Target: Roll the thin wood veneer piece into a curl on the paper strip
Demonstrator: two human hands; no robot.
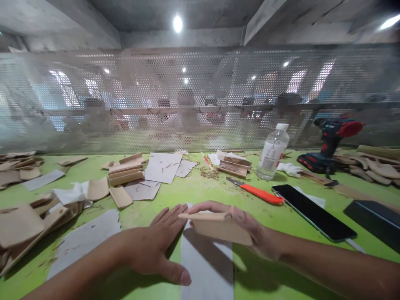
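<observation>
My left hand [156,246] lies flat on the green table, its fingers stretched out and its thumb at the edge of a long white paper strip [209,273]. Above that strip, my right hand [243,225] grips a pale tan piece of curved bamboo or wood [220,229], tilted, with its fingers along the far side and the thumb side facing me. The piece casts a shadow on the paper. Part of the right hand's fingers is hidden behind it. Beyond the right hand rests an orange utility knife [261,194] with its blade out.
A phone [312,212], a black box-like object [375,221], a clear bottle [273,152] and a cordless drill [333,143] stand or lie on the right. Similar tan pieces [126,171] are stacked at the back left, with more heaped at left. A perforated metal screen [193,125] borders the table's far side.
</observation>
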